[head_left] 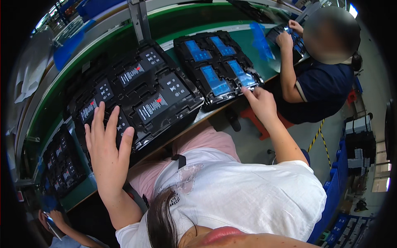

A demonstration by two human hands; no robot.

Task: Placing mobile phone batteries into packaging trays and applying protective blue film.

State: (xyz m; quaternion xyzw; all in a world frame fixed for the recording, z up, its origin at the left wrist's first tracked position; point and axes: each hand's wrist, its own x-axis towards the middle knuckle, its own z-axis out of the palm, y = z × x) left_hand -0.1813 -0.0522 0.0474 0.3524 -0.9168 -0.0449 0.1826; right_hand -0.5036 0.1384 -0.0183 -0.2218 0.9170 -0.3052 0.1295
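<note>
Spread fingers of my left hand [106,144] lie over the near left part of a black moulded tray [136,93]. Under them is a flat black battery-like pack, partly hidden. Other such packs [153,105] with white and red print sit in the tray's recesses. To the right, a second black tray [197,68] holds several flat pieces [215,80] covered in blue film. At its near right corner is my right hand [263,105], thumb and fingers apart, the tips by the tray's edge. Whether they press on the edge is not plain.
A co-worker [322,78] on the right handles another tray [295,43] with both hands. More filled trays [62,159] stand at the left, near another person's hands [56,219]. Blue film [261,39] lies on the green bench. A metal post [139,20] rises behind the trays.
</note>
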